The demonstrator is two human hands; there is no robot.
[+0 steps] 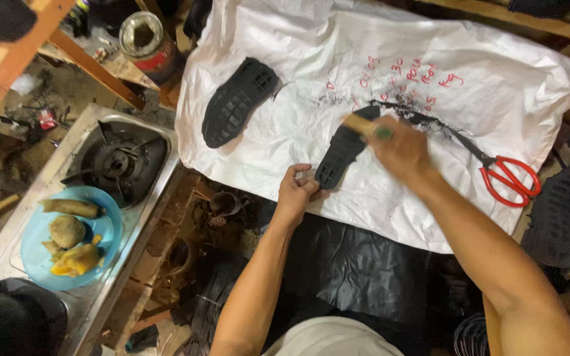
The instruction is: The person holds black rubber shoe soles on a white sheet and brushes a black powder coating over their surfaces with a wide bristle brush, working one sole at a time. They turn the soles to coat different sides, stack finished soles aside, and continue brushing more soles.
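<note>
A black rubber shoe sole (340, 153) lies on a white plastic sack (430, 72). My left hand (296, 190) pinches its near end. My right hand (398, 146), blurred by motion and wearing a ring with a green stone, grips a wooden-handled tool (359, 124) over the far end of the sole. A second black sole (238, 100) rests tread-up on the sack to the left, apart from both hands. Black dust lies on the sack near red handwriting.
Red-handled scissors (506, 173) lie on the sack at the right. Another black sole (559, 211) sits off the sack's right edge. At the left are a gas burner (117, 161), a blue plate (103, 231) with food, a tin can (145, 36) and wooden beams.
</note>
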